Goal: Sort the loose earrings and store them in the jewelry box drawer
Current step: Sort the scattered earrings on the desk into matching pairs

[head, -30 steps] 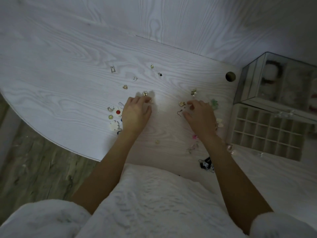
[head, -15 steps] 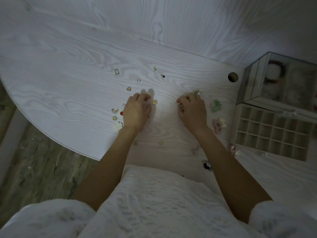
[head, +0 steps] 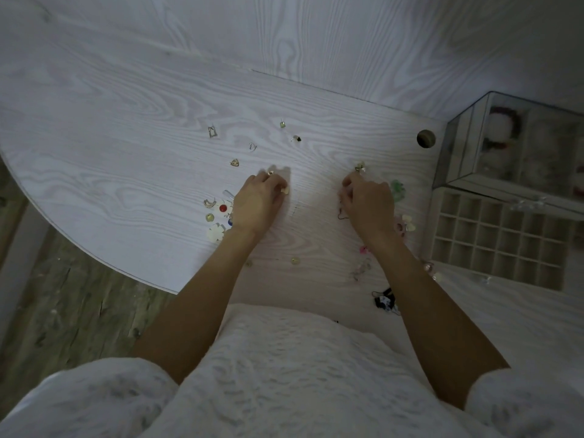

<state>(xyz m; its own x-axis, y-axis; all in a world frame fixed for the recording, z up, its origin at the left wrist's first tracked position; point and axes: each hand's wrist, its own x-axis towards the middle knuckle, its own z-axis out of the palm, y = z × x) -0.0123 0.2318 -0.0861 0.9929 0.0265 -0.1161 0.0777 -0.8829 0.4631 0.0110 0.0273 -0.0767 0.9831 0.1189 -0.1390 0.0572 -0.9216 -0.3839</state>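
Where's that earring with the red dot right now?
The red-dot earring lies on the table just left of the left hand, among a cluster with a white flower earring below it.

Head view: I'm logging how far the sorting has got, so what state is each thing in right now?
Drawer: pulled out, visible compartments look empty.
Jewelry box: glass lid closed, contents blurred.
Loose earrings: scattered on the table, none stored.
Left hand: fingers curled at a small gold earring.
Right hand: fingers curled on the table; grip unclear.

Hands [head: 257, 202] sorting earrings [head: 222, 208] — drawer [head: 499, 238] beside.
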